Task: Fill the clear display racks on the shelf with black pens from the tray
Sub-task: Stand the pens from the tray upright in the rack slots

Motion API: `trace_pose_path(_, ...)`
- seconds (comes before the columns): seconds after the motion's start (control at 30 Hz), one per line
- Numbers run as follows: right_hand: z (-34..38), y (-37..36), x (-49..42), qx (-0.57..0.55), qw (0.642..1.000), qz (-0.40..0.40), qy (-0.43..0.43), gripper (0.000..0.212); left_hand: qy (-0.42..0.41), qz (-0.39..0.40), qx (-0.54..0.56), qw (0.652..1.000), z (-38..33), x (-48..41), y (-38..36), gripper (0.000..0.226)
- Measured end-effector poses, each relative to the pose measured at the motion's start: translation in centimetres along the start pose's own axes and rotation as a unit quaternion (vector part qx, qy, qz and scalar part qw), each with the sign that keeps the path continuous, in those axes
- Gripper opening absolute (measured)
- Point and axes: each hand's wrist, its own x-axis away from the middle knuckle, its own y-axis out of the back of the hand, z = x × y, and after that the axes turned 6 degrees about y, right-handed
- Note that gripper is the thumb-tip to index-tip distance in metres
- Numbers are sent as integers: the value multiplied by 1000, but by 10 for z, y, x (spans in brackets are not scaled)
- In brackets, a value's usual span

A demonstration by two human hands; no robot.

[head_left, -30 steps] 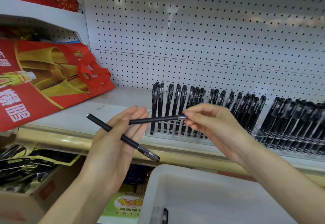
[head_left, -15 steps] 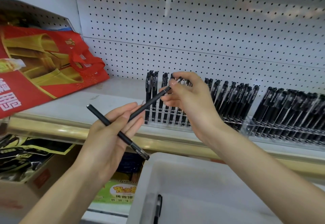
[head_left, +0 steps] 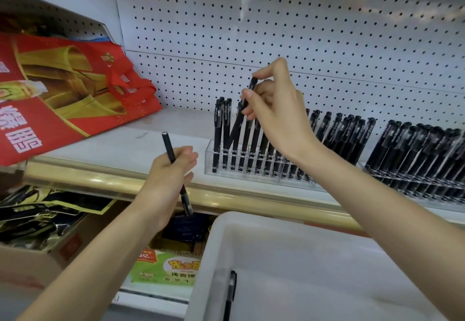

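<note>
Black pen pinched near its cap by fingers of right hand, slanted into clear rack on shelf, second pen gripped in left hand, one pen lying in white tray, barrel print unreadable

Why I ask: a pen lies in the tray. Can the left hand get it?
Probably not yet: the left hand grips a spare pen, though the tray pen lies uncovered nearby.

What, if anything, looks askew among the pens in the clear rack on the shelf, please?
One pen slants across its upright neighbours near the left end of the clear rack. The right hand pinches its top, so it seems mid-insertion rather than misplaced. Nothing else stands out.
</note>
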Motion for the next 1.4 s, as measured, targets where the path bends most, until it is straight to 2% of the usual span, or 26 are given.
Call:
trace_pose_path(0.17,-12,-5,-4,-14,999,5,-33,17,13,38,18,999,5,-4,-5,23)
trace_pose_path(0.4,-19,-17,1,25,995,88,-51,12,4,41,37,998,5,-4,-6,31)
trace_pose_path(0.53,-20,-20,-7,89,993,76,-24,13,5,41,39,998,6,-4,-7,30)
trace_pose_path(0.77,-17,-23,-18,77,986,139,-41,12,5,49,39,998,6,-3,-6,31)
trace_pose_path(1.0,-20,-23,-12,137,981,140,-14,23,-3,42,47,998,5,-4,-5,29)
trace_pose_path(1.1,-18,-19,-8,142,977,157,-16,34,-29,27,94,995,-1,-5,-2,28)
trace_pose_path(1.17,-14,-15,-4,119,983,138,-23,37,-43,27,142,989,-9,-4,0,30)
trace_pose_path(1.27,-1,-6,12,37,995,83,-39,14,-47,57,218,973,-23,2,1,36)
trace_pose_path(1.3,4,-4,19,23,995,91,-40,5,-44,71,242,967,-26,4,1,38)
trace_pose_path(1.33,9,-3,27,21,992,114,-42,4,-39,83,264,960,-28,6,0,40)
trace_pose_path(1.4,12,-4,43,23,981,179,-71,12,-33,101,295,950,-31,11,-4,40)
